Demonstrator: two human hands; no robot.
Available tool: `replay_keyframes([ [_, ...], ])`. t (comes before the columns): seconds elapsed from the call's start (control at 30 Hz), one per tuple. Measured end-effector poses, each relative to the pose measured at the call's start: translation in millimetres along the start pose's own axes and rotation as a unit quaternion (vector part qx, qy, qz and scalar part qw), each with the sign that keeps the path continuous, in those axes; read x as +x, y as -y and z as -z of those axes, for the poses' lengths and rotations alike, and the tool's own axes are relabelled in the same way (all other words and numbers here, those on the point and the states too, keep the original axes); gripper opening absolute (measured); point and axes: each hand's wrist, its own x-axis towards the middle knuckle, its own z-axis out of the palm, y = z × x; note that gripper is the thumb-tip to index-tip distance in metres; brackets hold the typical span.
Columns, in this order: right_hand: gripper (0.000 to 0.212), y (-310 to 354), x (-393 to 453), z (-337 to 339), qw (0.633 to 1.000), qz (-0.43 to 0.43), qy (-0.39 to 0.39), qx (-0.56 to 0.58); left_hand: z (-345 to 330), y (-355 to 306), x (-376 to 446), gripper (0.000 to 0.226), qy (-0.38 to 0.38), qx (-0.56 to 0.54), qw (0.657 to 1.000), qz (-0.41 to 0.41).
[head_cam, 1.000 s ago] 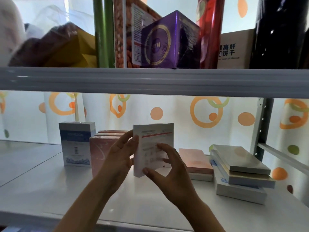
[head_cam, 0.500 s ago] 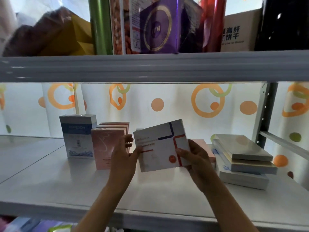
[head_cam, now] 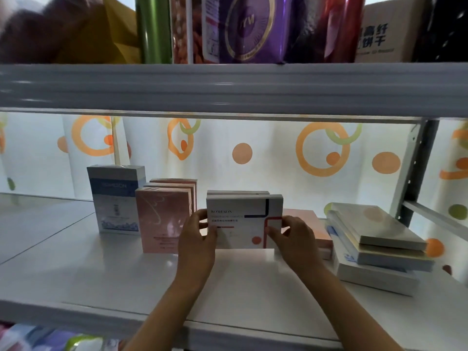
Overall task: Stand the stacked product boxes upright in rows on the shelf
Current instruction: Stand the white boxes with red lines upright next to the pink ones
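Note:
A white box with red and dark blue lines (head_cam: 244, 225) stands on its long edge on the white shelf (head_cam: 106, 274), front face toward me. My left hand (head_cam: 197, 239) pinches its left edge and my right hand (head_cam: 291, 239) pinches its right edge. A second white box (head_cam: 236, 192) stands right behind it. To the left, three pink boxes (head_cam: 162, 219) stand upright in a row, and a blue-and-white box (head_cam: 115, 198) stands beyond them. At the right lies a flat stack of three boxes (head_cam: 374, 247). A pink box (head_cam: 316, 231) lies flat behind my right hand.
The upper shelf's grey edge (head_cam: 228, 84) hangs low overhead, loaded with a purple box (head_cam: 249, 29), a green tube and a cardboard carton. A grey upright post (head_cam: 417, 168) stands at the right. A curtain with orange circles backs the shelf.
The white box went from tilted in the air to standing level on the shelf, in front of another white box. Both hands followed it forward and down.

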Motion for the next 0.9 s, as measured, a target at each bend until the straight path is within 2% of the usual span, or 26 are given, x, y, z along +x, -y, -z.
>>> replay_keyframes([
  [0.1, 0.022, 4.0, 8.7, -1.3, 1.0, -0.014, 0.014, -0.014, -8.2, 3.6, 0.9, 0.03, -0.001, 0.011, 1.0, -0.006],
  [0.37, 0.033, 1.0, 21.7, -11.1, 0.999, -0.015, 0.025, -0.035, -11.8, 11.1, 2.5, 0.031, 0.009, 0.025, 1.0, -0.006],
  [0.5, 0.039, -4.8, 21.7, -14.5, 0.998, -0.028, 0.021, -0.046, -14.9, 18.0, 2.6, 0.037, 0.04, 0.014, 0.999, 0.012],
  [0.67, 0.035, -4.9, 20.5, -19.0, 0.996, -0.022, 0.002, -0.081, -18.3, 19.2, 1.9, 0.046, 0.069, 0.026, 0.997, 0.016],
  [0.9, 0.035, -6.4, 22.1, -26.0, 0.997, -0.019, 0.002, -0.072, -24.9, 31.5, 0.0, 0.067, 0.125, 0.076, 0.988, 0.038],
])
